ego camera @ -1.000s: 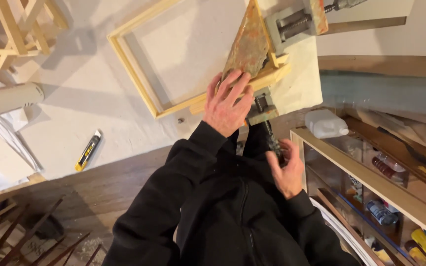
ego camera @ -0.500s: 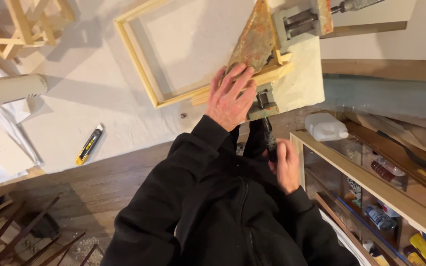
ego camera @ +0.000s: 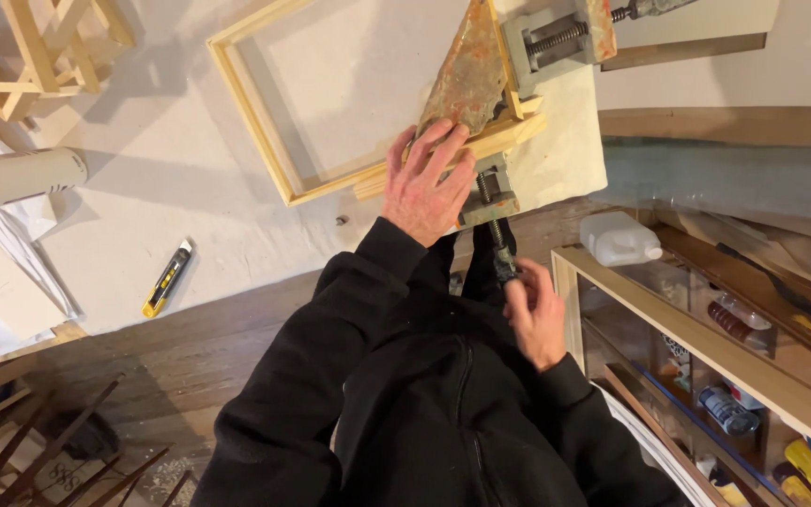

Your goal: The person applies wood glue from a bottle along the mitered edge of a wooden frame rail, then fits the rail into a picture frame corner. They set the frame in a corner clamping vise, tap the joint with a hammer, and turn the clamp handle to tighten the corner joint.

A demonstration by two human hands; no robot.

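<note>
- Pale wooden rectangular frame (ego camera: 274,141) is lying on the white table, its near right corner sitting in the rusty metal corner clamp (ego camera: 481,80).
- Left hand (ego camera: 429,183) is pressing flat, fingers spread, on that corner.
- Right hand (ego camera: 532,310) is pinching the clamp's dark screw handle (ego camera: 502,258).

A pale cloth-covered desk (ego camera: 171,169) fills the upper left of the frame. Below it runs dark wooden plank floor (ego camera: 143,376). At lower right stands an open wooden shelf (ego camera: 706,347) crowded with bottles and tins. Light wooden frames (ego camera: 30,56) are stacked at the upper left corner. The lighting is warm and dim.
</note>
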